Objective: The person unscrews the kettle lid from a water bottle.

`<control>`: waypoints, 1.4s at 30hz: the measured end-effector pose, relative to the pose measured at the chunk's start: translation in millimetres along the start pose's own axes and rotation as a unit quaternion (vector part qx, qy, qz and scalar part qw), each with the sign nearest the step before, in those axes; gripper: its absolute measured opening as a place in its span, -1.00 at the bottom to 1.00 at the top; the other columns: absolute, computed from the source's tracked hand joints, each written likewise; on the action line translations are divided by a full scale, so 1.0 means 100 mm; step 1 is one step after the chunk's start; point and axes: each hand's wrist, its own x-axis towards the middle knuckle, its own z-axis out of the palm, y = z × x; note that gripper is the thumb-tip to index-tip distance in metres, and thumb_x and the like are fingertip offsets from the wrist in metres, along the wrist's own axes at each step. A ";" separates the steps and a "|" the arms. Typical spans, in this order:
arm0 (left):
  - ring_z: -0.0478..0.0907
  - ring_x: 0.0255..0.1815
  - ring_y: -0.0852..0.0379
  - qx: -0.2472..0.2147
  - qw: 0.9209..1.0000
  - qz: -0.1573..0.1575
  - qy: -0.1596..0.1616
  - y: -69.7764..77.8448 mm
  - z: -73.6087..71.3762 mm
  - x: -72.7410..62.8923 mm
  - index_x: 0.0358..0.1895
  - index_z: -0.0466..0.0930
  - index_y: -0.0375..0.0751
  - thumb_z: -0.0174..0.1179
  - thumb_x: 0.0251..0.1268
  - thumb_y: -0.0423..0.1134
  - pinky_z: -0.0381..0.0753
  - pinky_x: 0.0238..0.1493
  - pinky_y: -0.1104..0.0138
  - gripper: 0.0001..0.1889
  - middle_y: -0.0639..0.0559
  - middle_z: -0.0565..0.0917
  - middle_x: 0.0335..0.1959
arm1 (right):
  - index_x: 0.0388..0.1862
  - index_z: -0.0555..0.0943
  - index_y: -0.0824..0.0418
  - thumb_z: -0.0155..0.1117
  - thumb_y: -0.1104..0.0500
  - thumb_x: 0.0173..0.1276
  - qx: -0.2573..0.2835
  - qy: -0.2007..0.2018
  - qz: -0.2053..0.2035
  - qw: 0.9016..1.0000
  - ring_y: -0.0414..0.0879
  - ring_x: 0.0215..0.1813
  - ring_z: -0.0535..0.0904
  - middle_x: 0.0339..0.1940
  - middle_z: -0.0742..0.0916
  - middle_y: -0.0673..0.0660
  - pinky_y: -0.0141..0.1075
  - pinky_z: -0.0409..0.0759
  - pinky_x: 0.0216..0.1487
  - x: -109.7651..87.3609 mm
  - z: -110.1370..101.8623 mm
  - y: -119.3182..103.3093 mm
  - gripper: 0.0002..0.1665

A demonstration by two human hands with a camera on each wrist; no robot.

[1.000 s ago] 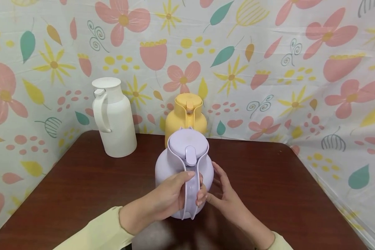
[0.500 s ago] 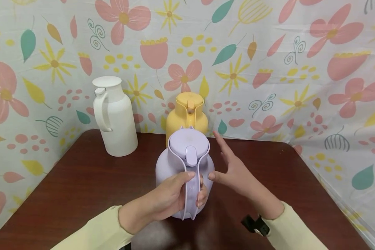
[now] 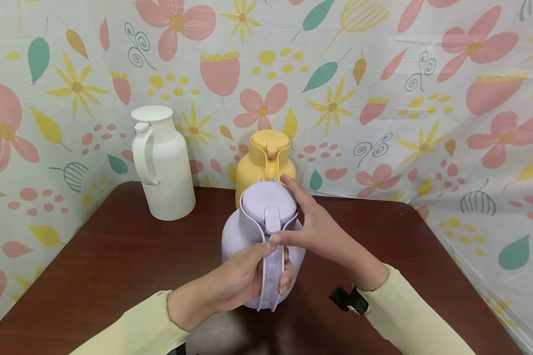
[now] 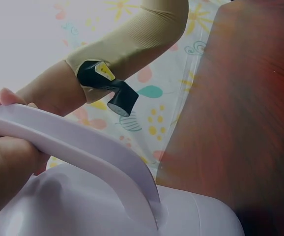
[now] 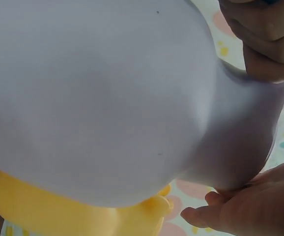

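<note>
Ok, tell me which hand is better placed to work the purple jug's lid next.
Probably the right hand: it is spread at the right side of the lid, thumb near the lever. The left hand is wrapped round the handle, well placed for steadying.

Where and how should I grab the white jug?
Probably by its handle, from the near left: the white jug stands upright, and the long curved handle is in full view, facing that way.
</note>
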 end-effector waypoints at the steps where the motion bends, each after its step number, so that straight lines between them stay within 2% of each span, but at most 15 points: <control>1: 0.43 -0.38 0.25 -0.001 1.000 0.001 -0.002 0.00 0.00 0.00 -0.29 0.39 -0.01 -0.17 0.59 0.17 0.46 -0.23 0.40 -0.61 0.22 0.52 -0.48 | 0.69 -0.01 0.16 0.48 -0.52 0.00 -0.001 0.003 0.004 1.000 0.13 0.67 0.16 0.67 0.26 0.18 0.22 0.12 0.63 0.01 0.01 0.00 0.50; 5: 0.44 -0.36 0.25 -0.003 1.000 0.001 -0.003 0.00 -0.01 0.00 -0.29 0.40 -0.01 -0.16 0.60 0.17 0.46 -0.19 0.40 -0.62 0.21 0.52 -0.47 | 0.68 0.03 0.17 0.58 -0.34 0.04 0.005 0.018 0.011 1.000 0.12 0.67 0.16 0.67 0.27 0.16 0.19 0.10 0.64 0.02 0.05 0.00 0.42; 9: 0.44 -0.35 0.24 -0.002 1.000 0.000 -0.007 0.00 -0.02 0.00 -0.29 0.40 -0.01 -0.21 0.62 0.12 0.46 -0.16 0.40 -0.63 0.21 0.52 -0.47 | 0.67 0.08 0.16 0.60 -0.12 0.10 0.010 0.041 0.015 0.999 0.12 0.62 0.22 0.64 0.30 0.17 0.19 0.18 0.60 0.02 0.10 0.00 0.29; 14: 0.46 -0.36 0.22 0.005 0.999 0.027 -0.039 0.01 -0.03 0.03 -0.30 0.42 -0.07 -0.26 0.63 0.05 0.47 -0.19 0.39 -0.62 0.22 0.53 -0.46 | 0.64 0.16 0.14 0.53 0.04 0.11 -0.011 0.077 0.012 0.997 0.15 0.58 0.27 0.62 0.33 0.19 0.21 0.24 0.56 0.01 0.16 0.01 0.15; 17: 0.44 -0.38 0.21 0.013 0.998 0.039 -0.052 0.03 -0.03 0.04 -0.32 0.40 -0.12 -0.29 0.63 0.00 0.46 -0.21 0.38 -0.61 0.22 0.51 -0.47 | 0.61 0.20 0.15 0.50 0.06 0.10 -0.018 0.090 -0.001 0.996 0.18 0.53 0.31 0.58 0.37 0.22 0.21 0.28 0.52 0.01 0.18 0.03 0.12; 23: 0.38 -0.41 0.22 0.026 0.998 0.019 -0.045 0.02 -0.03 0.04 -0.35 0.32 -0.17 -0.39 0.61 -0.04 0.41 -0.23 0.39 -0.60 0.21 0.42 -0.50 | 0.57 0.25 0.21 0.48 0.07 0.06 -0.031 0.098 -0.044 0.994 0.21 0.45 0.36 0.52 0.41 0.29 0.21 0.34 0.44 0.04 0.20 0.06 0.08; 28: 0.35 -0.43 0.23 0.033 0.999 0.007 -0.039 0.01 -0.02 0.04 -0.38 0.28 -0.18 -0.45 0.59 -0.06 0.38 -0.25 0.39 -0.58 0.21 0.39 -0.51 | 0.56 0.27 0.20 0.49 0.06 0.04 -0.036 0.095 -0.058 0.993 0.21 0.43 0.37 0.51 0.42 0.30 0.20 0.36 0.40 0.06 0.20 0.08 0.08; 34: 0.33 -0.45 0.24 0.038 0.999 0.000 -0.030 0.02 -0.01 0.05 -0.39 0.27 -0.19 -0.47 0.58 -0.05 0.38 -0.26 0.39 -0.57 0.20 0.38 -0.53 | 0.55 0.30 0.21 0.50 0.08 0.05 -0.046 0.091 -0.058 0.993 0.21 0.45 0.37 0.52 0.43 0.28 0.21 0.36 0.41 0.07 0.18 0.07 0.06; 37: 0.33 -0.45 0.24 0.039 0.998 0.007 -0.040 0.03 -0.01 0.05 -0.39 0.26 -0.23 -0.46 0.59 -0.04 0.37 -0.26 0.40 -0.57 0.21 0.38 -0.52 | 0.55 0.29 0.23 0.48 0.05 0.06 -0.054 0.081 -0.053 0.994 0.21 0.48 0.34 0.53 0.43 0.26 0.22 0.34 0.43 0.06 0.15 0.04 0.06; 42: 0.32 -0.45 0.25 0.047 0.997 0.012 -0.053 0.03 -0.03 0.02 -0.39 0.21 -0.29 -0.46 0.60 -0.05 0.36 -0.28 0.41 -0.55 0.21 0.38 -0.52 | 0.56 0.25 0.28 0.58 0.04 0.06 -0.058 0.066 -0.033 0.996 0.19 0.55 0.28 0.56 0.40 0.24 0.21 0.29 0.51 0.05 0.13 -0.01 0.13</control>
